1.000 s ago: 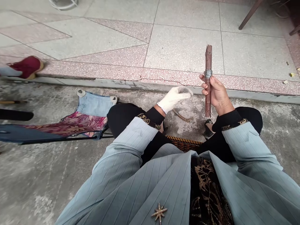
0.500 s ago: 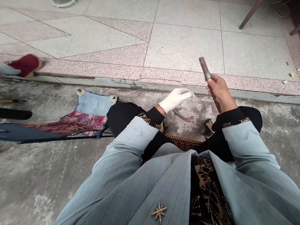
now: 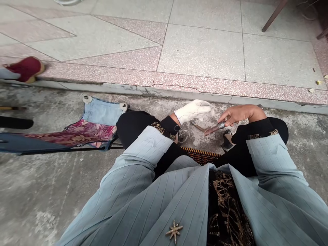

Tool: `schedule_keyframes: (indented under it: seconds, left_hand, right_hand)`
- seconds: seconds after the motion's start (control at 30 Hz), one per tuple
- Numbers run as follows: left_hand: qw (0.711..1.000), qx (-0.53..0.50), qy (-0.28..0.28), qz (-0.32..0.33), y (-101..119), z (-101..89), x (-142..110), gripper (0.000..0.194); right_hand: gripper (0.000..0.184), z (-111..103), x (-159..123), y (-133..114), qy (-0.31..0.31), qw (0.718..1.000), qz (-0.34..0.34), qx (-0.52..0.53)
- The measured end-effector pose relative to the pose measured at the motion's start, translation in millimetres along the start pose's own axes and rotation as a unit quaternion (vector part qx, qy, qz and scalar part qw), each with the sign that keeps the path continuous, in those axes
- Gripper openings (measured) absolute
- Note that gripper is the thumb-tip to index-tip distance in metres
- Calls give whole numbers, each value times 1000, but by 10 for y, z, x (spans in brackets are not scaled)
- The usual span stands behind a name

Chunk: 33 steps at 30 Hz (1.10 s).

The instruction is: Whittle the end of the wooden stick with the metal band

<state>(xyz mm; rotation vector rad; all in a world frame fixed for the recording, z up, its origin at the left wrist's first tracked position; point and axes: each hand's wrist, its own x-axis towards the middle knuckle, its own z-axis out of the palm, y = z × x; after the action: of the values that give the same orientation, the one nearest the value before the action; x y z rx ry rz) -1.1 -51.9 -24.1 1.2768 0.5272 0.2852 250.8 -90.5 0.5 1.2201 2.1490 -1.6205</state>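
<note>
Head view shows the right hand [image 3: 237, 114] with its grip closed around a brown stick [image 3: 209, 131], which is held tilted, its bare end low and pointing to the left hand [image 3: 194, 111]. The stick is between the two hands, above the concrete ground [image 3: 89, 191]. Silver wire [image 3: 220, 126] is wound around it, close to the fingers. Thin loops of the wire hang in the air near the left wrist. The left hand wears a white glove and its fingers are bent; whether its grip holds the wire, I cannot tell.

Below this hand a twig [image 3: 198, 127] lies on the ground; the glove covers a part of it, and the stick's end overlaps its other end. Just in front of both hands runs the edge of a tiled step [image 3: 202, 54]. The person's knees stand at both sides, with a woven thing [image 3: 202, 158] between the legs. Beside the left knee is a folding chair [image 3: 101, 112] with flowered cloth. Farther left, somebody's red shoe [image 3: 29, 68] rests on the step's edge, and at upper right there is a brown furniture leg [image 3: 274, 16].
</note>
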Motion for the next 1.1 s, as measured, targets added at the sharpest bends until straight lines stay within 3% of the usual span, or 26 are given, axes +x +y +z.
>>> schedule_keyframes:
  seconds: [0.13,0.23,0.33,0.4,0.5,0.6,0.7,0.77,0.87,1.0,1.1]
  left_hand:
    - [994,-106,-13,27,-46,44,-9,37]
    - [984,-165,-29,53,-104,63,6,40]
    - [978,-190,-2,90,-146,67,32,43]
    - [976,-189,19,106,-153,74,45,43]
    - [981,-159,41,103,-143,100,53,41]
    - [989,-81,70,99,-134,126,61,40]
    - [987,57,101,110,-136,130,79,38]
    - [963,203,131,117,-140,125,92,36]
    - [890,403,171,122,-149,120,104,34]
    - [830,516,166,132,-171,128,114,36]
    - [808,551,146,150,-173,139,108,36]
  right_hand:
    - [51,-27,-75,-67,-43,995,-46,79]
    - [51,-25,-134,-129,-37,983,-102,148]
    - [49,12,-170,-181,-8,963,-155,220]
    - [49,58,-140,-204,49,945,-184,267]
    - [42,130,18,-221,226,900,-199,314]
    - [38,172,237,-229,386,851,-159,320]
    - [38,187,388,-251,451,823,-104,329]
    - [36,195,429,-275,459,820,-82,333]
    - [31,215,444,-330,469,812,-80,338]
    - [33,251,462,-430,446,795,-92,401]
    - [37,264,480,-484,434,772,-96,454]
